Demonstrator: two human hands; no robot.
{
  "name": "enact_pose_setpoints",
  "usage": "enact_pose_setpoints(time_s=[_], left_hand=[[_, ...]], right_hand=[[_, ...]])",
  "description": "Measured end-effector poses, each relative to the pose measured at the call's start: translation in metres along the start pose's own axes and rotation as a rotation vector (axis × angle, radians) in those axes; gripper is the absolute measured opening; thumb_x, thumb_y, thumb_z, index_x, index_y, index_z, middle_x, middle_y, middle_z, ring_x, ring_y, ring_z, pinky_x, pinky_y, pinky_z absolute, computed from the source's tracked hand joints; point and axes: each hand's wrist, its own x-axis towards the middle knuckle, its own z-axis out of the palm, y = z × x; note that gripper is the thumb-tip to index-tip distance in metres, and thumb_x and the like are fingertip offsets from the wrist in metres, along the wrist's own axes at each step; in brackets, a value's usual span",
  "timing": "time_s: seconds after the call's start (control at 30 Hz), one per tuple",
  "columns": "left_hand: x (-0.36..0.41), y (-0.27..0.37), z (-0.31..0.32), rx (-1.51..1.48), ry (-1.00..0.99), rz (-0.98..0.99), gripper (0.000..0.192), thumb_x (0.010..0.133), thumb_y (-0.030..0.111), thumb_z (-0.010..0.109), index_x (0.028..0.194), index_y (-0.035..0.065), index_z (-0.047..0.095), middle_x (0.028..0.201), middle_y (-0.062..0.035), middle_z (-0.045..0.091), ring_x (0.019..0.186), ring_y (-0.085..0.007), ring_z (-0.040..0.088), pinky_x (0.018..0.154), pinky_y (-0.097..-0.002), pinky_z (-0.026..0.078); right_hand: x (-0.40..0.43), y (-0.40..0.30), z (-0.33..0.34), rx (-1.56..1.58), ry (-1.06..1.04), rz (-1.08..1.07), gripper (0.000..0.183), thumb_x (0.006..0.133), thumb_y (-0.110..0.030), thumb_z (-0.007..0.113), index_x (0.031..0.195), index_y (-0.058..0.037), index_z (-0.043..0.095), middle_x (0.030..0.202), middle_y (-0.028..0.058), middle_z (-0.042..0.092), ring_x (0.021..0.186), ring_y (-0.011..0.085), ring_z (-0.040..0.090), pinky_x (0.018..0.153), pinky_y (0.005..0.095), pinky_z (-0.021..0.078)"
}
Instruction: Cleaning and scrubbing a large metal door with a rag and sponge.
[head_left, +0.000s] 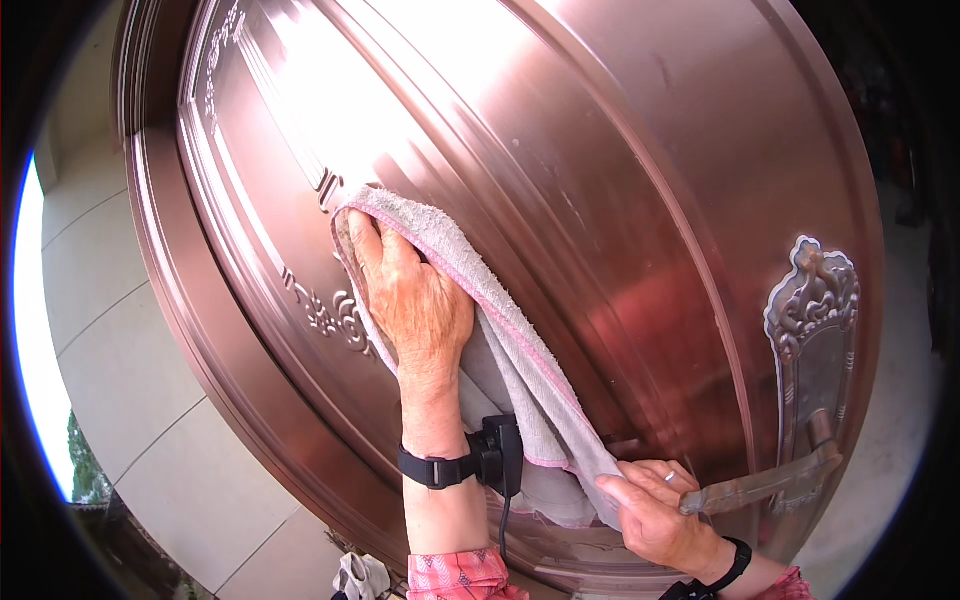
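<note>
A grey terry cloth with pink stitched edging (517, 337) hangs in folds against a copper-coloured metal door (645, 225). My left hand (416, 300) presses the upper end of the cloth flat to the door panel, fingertips tucked under its fold. Lower down, my right hand (660, 506) pinches the cloth's bottom corner between thumb and fingers. The door's lever handle (757, 487) passes close beside my right hand; whether they touch I cannot tell. Above the lever rises an ornate embossed handle plate (814, 330). Scrollwork relief (337, 319) shows left of the cloth.
A moulded door frame (217, 352) borders the door on the left, with a tiled wall (165, 450) beyond it. A crumpled pale cloth (361, 576) lies at the bottom. Strapped to my left wrist is a black device (499, 454) with a cable.
</note>
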Motion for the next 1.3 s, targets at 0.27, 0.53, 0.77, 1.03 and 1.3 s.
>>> enact_pose_setpoints(time_s=[0.27,0.53,0.77,1.03,1.3], left_hand=[[0.0,-0.009,0.001,0.023,0.02,0.091,0.035,0.085,0.02,0.051,0.115,0.0015,0.052,0.129,-0.0222,0.037,0.122,-0.0405,0.036,0.099,-0.0433,0.034],[0.008,-0.015,0.002,-0.038,0.033,0.144,0.041,0.08,0.014,0.056,0.116,-0.0048,0.051,0.127,-0.0287,0.04,0.119,-0.0423,0.039,0.099,-0.0449,0.033],[-0.009,-0.007,0.001,0.065,0.078,0.221,0.042,0.078,0.008,0.056,0.117,-0.0045,0.052,0.126,-0.0279,0.042,0.117,-0.0421,0.041,0.099,-0.0442,0.032],[0.023,0.002,-0.013,0.165,-0.023,0.168,0.034,0.083,0.018,0.052,0.113,0.0022,0.054,0.126,-0.023,0.039,0.112,-0.0409,0.046,0.09,-0.0456,0.041],[-0.008,-0.001,0.007,0.155,-0.036,0.143,0.044,0.086,0.025,0.05,0.123,0.0004,0.048,0.133,-0.0229,0.037,0.124,-0.0406,0.037,0.102,-0.0443,0.033]], right_hand=[[0.001,-0.005,0.015,0.023,-0.018,0.0,0.029,0.061,-0.001,0.058,0.088,-0.0095,0.063,0.087,0.0055,0.055,0.069,0.0196,0.054,0.06,0.0308,0.0429],[0.01,-0.002,0.031,0.069,-0.063,0.014,0.029,0.06,-0.001,0.058,0.087,-0.0098,0.063,0.085,0.0051,0.055,0.067,0.0195,0.054,0.058,0.0306,0.0432],[0.008,0.001,0.029,0.093,-0.049,0.035,0.029,0.059,0.0,0.059,0.086,-0.01,0.063,0.084,0.0048,0.055,0.066,0.0194,0.054,0.057,0.0304,0.0434],[0.012,-0.001,0.026,0.124,-0.055,0.036,0.029,0.059,0.0,0.059,0.085,-0.0103,0.064,0.082,0.0044,0.055,0.064,0.0192,0.054,0.056,0.0302,0.0437],[-0.008,0.007,0.019,0.131,-0.022,0.049,0.029,0.058,0.001,0.059,0.084,-0.0106,0.064,0.08,0.004,0.056,0.063,0.0191,0.055,0.055,0.0301,0.044]])
